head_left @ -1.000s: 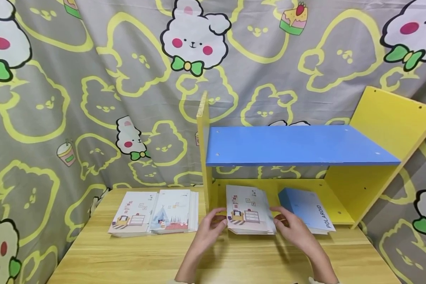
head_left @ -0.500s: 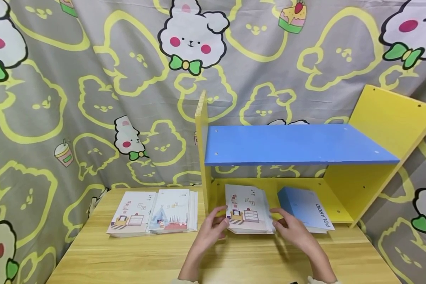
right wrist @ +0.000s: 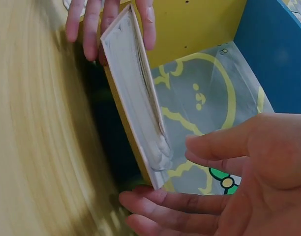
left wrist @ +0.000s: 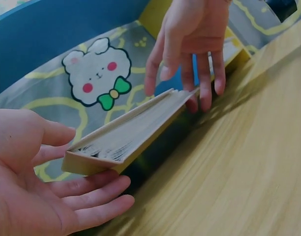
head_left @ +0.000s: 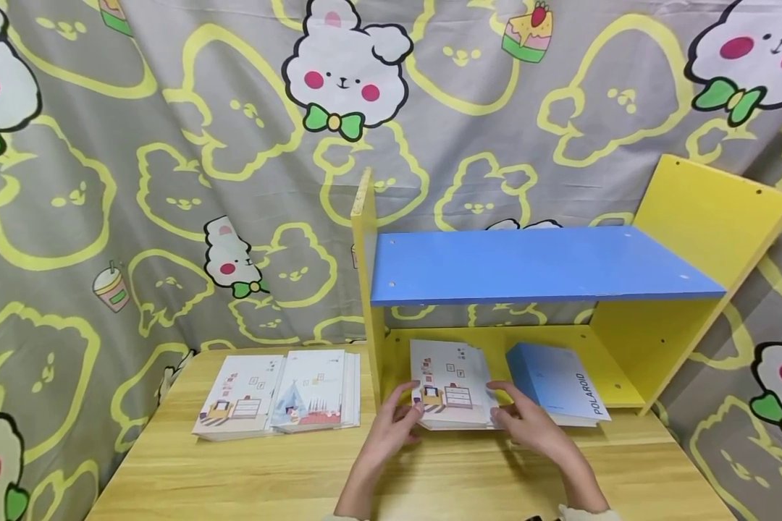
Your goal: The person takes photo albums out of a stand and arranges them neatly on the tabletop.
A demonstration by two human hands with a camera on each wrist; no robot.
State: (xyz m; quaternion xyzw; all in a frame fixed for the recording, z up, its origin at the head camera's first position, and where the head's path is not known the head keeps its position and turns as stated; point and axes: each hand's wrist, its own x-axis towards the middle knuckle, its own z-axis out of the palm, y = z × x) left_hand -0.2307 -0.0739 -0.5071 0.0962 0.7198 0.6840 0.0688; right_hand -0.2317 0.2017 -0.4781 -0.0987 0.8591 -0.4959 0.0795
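A thick book with a pale cover showing a drawn room lies partly on the shelf unit's yellow bottom, its near end reaching forward. Beside its left edge is my left hand; the right hand is at its right edge. In the left wrist view, the left hand's fingers extend below the book's corner, thumb apart from the cover. The right wrist view shows the right hand with extended fingers by the lower corner and a gap at the thumb. White page edges face the wrist cameras.
A blue book marked POLAROID lies to the right on the same bottom board. Two stacks of illustrated books, one beside another, lie left on the wooden table. The blue shelf spans above; a patterned curtain hangs behind.
The camera view has shifted slightly. Both hands stay beside the book, with the right hand's fingers a little nearer over its right edge. The book stays in place.
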